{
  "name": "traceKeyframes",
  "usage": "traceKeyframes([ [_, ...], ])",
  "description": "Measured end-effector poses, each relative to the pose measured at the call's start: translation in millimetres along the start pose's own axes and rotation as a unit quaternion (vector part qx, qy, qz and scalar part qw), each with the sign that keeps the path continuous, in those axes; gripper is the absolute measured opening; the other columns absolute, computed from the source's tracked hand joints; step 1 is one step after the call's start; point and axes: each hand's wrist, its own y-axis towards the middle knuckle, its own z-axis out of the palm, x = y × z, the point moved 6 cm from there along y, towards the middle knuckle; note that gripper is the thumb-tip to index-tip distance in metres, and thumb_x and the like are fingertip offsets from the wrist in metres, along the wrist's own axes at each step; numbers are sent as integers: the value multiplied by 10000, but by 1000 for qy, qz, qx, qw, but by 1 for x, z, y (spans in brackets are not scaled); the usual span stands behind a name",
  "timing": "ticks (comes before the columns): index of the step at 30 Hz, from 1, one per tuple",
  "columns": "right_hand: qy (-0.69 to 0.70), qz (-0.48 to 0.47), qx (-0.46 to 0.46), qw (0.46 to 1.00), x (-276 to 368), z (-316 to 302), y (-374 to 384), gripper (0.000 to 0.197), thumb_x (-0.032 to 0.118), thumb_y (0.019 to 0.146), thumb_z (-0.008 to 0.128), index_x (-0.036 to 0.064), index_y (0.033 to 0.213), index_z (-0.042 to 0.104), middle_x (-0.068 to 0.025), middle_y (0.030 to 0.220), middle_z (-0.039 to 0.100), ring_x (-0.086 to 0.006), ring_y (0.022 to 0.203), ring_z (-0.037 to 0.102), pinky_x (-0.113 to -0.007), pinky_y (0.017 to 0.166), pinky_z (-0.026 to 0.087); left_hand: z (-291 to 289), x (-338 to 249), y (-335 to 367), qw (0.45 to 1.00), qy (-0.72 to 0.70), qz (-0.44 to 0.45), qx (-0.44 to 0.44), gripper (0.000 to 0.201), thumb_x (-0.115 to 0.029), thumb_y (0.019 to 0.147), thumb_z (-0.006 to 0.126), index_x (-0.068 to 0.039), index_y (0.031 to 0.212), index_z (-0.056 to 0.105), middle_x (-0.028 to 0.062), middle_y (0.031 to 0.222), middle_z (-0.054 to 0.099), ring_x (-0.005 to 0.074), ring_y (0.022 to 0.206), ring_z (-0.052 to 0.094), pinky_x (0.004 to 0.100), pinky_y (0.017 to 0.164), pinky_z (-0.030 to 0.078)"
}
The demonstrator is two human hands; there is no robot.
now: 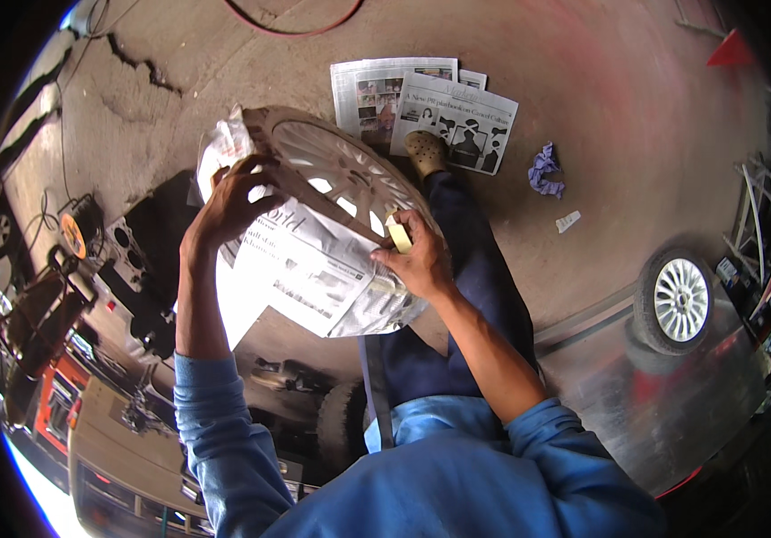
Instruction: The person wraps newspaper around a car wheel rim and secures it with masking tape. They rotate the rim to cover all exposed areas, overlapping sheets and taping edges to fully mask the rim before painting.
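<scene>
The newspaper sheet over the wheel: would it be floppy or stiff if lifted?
Probably floppy: the newspaper sheet bends over the near side of the wheel and looks wrinkled toward its lower right. It is likely light for its size, being thin paper. Pulled hard, it might tear, perhaps around those wrinkles.

Newspaper sheet [323, 273] on near side of wheel [351, 173], tape roll [400, 237] at sheet's right, other newspapers [475, 103] beyond.

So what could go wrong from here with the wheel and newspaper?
The newspaper over the wheel is thin and might tear or wrinkle under handling. The pale yellow tape roll in the right hand could slip. The shoe appears to overlap loose floor newspapers, which might slide underfoot.
</scene>
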Motion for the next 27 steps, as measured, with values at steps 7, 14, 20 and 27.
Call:
traceKeyframes([
  [7,-18,45,23,999,-5,1,7,536,80,626,827,29,1050,503,-110,906,627,-209,824,616,-318,755,481,12,9,14,991,-121,1,-51,99,-74,761,677,8,813,655,133,1087,630,267,1038,600,340,867,459],
  [14,-20,113,56,992,-5,-3,9,575,172,623,839,23,1063,500,-189,1001,624,-325,945,614,-367,818,475,17,7,1,978,-141,-20,-150,121,-97,754,674,11,805,659,137,1051,645,275,1116,566,351,956,416],
  [20,-32,66,52,996,-4,-3,11,515,120,637,818,35,1036,504,-99,942,611,-203,902,589,-319,808,456,23,4,-2,967,-116,-32,-223,250,-112,735,682,0,949,617,141,1064,623,329,1145,532,415,983,385],
  [27,-8,130,62,989,-5,0,8,517,104,640,809,45,1052,503,-117,978,610,-215,940,586,-338,825,460,51,-59,-48,918,98,51,-382,504,-154,711,742,-87,1169,543,158,1262,485,317,1216,441,462,1013,289],
])
